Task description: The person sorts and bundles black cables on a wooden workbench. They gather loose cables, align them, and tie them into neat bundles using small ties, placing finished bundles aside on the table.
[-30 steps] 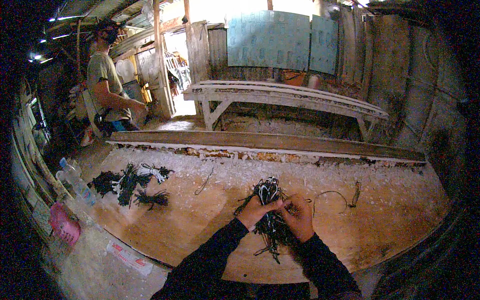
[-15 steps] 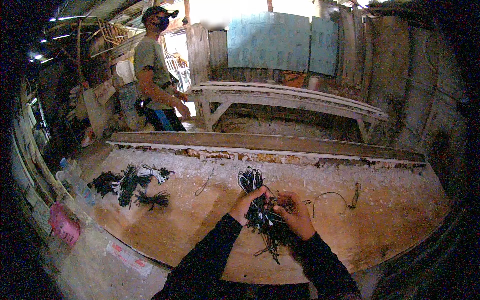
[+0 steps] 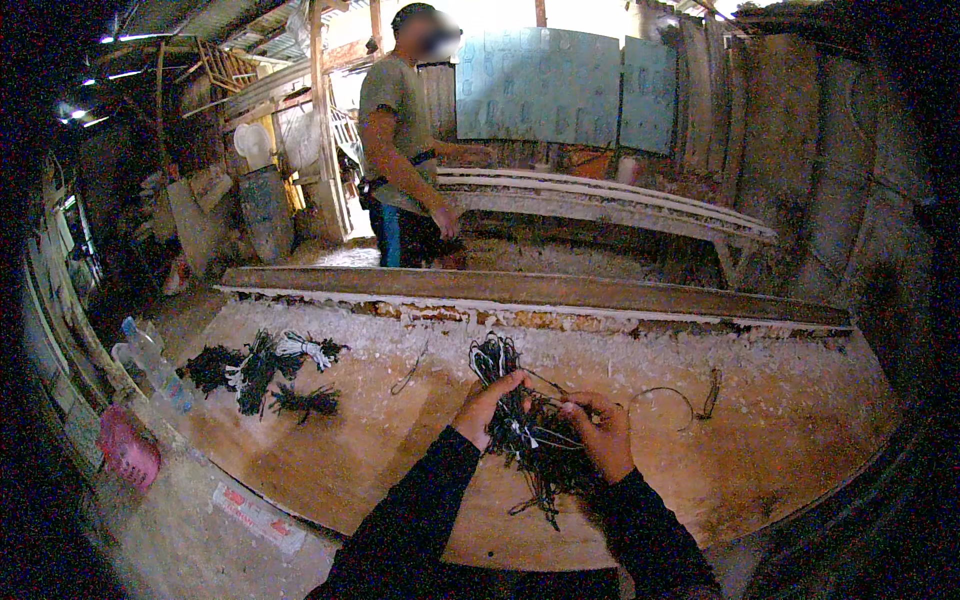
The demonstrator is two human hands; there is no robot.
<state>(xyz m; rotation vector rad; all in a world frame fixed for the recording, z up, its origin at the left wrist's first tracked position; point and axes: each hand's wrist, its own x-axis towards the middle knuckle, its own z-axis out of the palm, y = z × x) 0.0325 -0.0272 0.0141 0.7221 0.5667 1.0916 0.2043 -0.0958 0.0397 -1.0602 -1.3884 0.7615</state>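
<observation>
Basically, a bundle of dark and white string (image 3: 518, 432) sits in the left hand (image 3: 483, 412), over the table (image 3: 400, 480). Left fingers curl round its upper part, thumb lying across the strands; far side of the grip hidden. Right hand (image 3: 605, 432) is just right of the bundle, thumb and forefinger pinching a thin strand (image 3: 545, 384) that runs between the two hands. Key relation: bundle lies left of the right fingertips, long axis slanting from looped end, beyond the left fingers, to loose tails nearer the body and a bit right. Left hand is nearer, touching it; tails hang just below and left of the right fingers.

Right of the right fingers: loose cord (image 3: 660, 389), dark scrap (image 3: 712, 393). Well left of the left fingers: small string bundles (image 3: 258, 372), then a plastic bottle (image 3: 150, 350).

Writing: white strip (image 3: 258, 515), low left of the left hand, has red print, too blurred to read surely. Blue panel (image 3: 540, 85), far beyond the fingers, shows repeated marks, no legible words. No readable label on the bundle.
</observation>
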